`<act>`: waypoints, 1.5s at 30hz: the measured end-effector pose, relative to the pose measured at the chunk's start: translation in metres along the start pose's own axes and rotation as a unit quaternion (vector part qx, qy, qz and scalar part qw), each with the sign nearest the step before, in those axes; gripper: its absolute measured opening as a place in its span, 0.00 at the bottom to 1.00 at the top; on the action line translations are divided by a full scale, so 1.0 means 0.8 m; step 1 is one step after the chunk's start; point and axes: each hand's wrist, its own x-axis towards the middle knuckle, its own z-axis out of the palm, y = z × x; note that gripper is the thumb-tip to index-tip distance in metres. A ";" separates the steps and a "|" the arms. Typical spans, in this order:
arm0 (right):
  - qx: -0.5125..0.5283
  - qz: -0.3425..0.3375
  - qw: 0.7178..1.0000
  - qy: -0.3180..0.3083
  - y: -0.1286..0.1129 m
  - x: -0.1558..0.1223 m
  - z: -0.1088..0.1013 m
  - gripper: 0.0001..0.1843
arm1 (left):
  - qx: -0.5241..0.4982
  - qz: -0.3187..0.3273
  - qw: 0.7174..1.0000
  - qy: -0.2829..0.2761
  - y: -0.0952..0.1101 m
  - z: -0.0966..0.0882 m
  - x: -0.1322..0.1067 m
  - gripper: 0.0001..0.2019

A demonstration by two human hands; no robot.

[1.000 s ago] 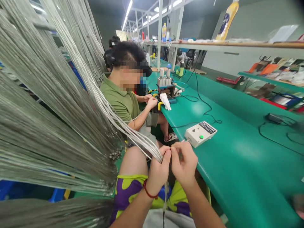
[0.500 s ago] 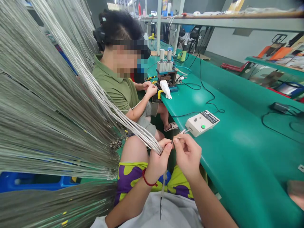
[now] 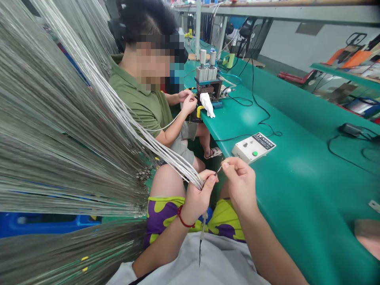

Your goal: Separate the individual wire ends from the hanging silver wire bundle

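My left hand (image 3: 197, 194) is closed round a bundle of thin silvery wires (image 3: 142, 130) that fans up to the left. A thin dark end hangs below this fist. My right hand (image 3: 240, 180) is pinched on the tip of one wire (image 3: 219, 169) just right of the left thumb. Both hands sit above my lap, at the near edge of the green bench (image 3: 297, 178). A white control box (image 3: 253, 147) with a green button lies on the bench just beyond my right hand.
Large hanging sheaves of wires (image 3: 59, 138) fill the left side. A person in a green shirt (image 3: 142, 103) sits ahead, hands at a small press machine (image 3: 208, 85). Black cables (image 3: 341, 150) trail over the bench. Shelves stand at the right.
The view has tilted down and moved closer. My right hand has pulled slightly up and right, drawing a single wire tip away from the bundle in my left hand.
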 end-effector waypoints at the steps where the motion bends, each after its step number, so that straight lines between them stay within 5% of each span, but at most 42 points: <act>1: -0.039 -0.028 0.999 0.013 0.000 -0.004 0.000 0.09 | -0.008 -0.005 1.000 -0.003 0.000 0.001 0.000 0.19; 7: -0.105 -0.103 0.988 0.050 -0.008 0.004 -0.009 0.08 | -0.033 -0.020 0.999 -0.010 -0.002 0.001 -0.005 0.19; 12: -0.041 -0.137 0.970 0.195 -0.013 0.031 -0.026 0.09 | -0.072 -0.022 0.997 0.017 -0.008 0.000 -0.009 0.19; 18: -0.034 -0.013 0.999 -0.038 -0.002 -0.013 0.009 0.08 | -0.128 -0.031 0.991 0.030 -0.001 0.009 0.000 0.18; 37: -0.056 0.077 0.994 -0.051 -0.008 -0.016 0.015 0.09 | -0.080 -0.013 0.996 0.047 -0.018 0.007 0.005 0.15; 41: -0.141 -0.025 0.990 -0.005 -0.003 -0.022 0.017 0.07 | -0.077 -0.021 0.995 0.055 -0.016 0.007 0.006 0.13; 45: -0.265 -0.255 0.930 0.017 0.007 -0.024 0.013 0.03 | -0.107 -0.032 0.992 0.057 -0.008 0.012 0.005 0.12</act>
